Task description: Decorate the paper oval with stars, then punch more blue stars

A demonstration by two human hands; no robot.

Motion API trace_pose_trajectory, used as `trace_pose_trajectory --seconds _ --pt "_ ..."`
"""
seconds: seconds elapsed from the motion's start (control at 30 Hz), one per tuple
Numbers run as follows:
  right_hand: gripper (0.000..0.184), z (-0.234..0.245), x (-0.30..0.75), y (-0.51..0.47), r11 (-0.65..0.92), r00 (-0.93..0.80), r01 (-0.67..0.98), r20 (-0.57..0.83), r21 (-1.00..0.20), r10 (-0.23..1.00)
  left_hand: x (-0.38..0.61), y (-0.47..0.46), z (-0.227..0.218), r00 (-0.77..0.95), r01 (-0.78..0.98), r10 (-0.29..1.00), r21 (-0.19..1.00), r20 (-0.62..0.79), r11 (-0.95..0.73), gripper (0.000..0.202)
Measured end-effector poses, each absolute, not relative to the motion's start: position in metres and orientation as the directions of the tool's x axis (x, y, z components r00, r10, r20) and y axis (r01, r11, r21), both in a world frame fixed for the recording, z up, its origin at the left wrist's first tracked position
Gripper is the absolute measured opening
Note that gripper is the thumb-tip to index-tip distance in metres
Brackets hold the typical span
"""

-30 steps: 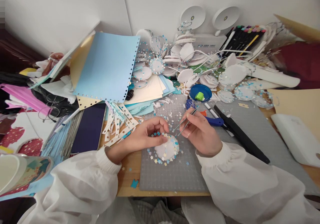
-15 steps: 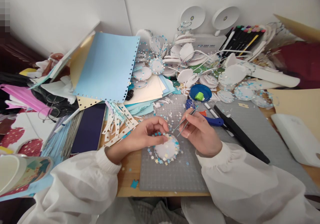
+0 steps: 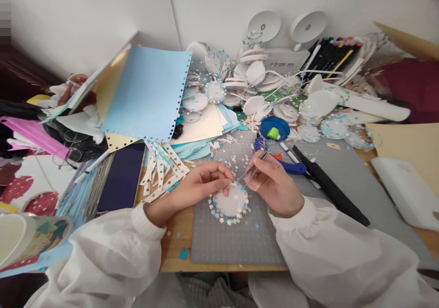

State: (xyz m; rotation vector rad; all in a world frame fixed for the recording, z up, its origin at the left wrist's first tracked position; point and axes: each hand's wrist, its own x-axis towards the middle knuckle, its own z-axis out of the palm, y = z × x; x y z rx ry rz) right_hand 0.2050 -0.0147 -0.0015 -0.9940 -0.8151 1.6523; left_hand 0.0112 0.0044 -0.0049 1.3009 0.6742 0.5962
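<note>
My left hand (image 3: 211, 182) pinches the upper left edge of a round white disc (image 3: 230, 202), which has small blue, yellow and white paper stars around its rim. The disc is above the grey cutting mat (image 3: 236, 248). My right hand (image 3: 274, 180) is closed around a pair of thin tweezers (image 3: 254, 167), their tips pointing down and left at the disc's upper right rim. Whether a star sits between the tips is too small to tell. Loose stars lie on the mat just beyond my hands.
A blue dish (image 3: 275, 128) with a green piece in it stands behind my right hand. White discs (image 3: 255, 73) with starry rings pile up along the wall. A phone (image 3: 121, 177), punched blue paper (image 3: 147, 93) and paper strips lie on the left; a black bar-shaped tool (image 3: 332, 186) lies right.
My left fingers have shifted slightly right along the disc, which has moved a little right and sits at a different angle. The tweezer tips are now at its rim.
</note>
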Motion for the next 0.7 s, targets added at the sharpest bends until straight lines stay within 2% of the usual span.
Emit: trace_pose_trajectory --seconds 0.2,0.53,0.7 --pt "0.027 -0.003 0.204 -0.016 -0.198 -0.134 -0.394 -0.157 -0.898 0.979 0.012 0.004 -0.004 0.661 -0.025 0.743 0.986 -0.110 0.168 0.020" --pt "0.015 -0.011 0.206 -0.023 0.149 0.083 -0.186 0.135 -0.971 0.987 0.007 0.005 -0.007 0.668 -0.054 0.739 0.984 -0.092 0.171 0.016" --pt "0.007 -0.012 0.208 -0.028 0.307 0.038 -0.103 0.305 -0.946 0.952 0.006 0.005 -0.011 0.665 -0.084 0.740 0.976 -0.097 0.203 0.014"
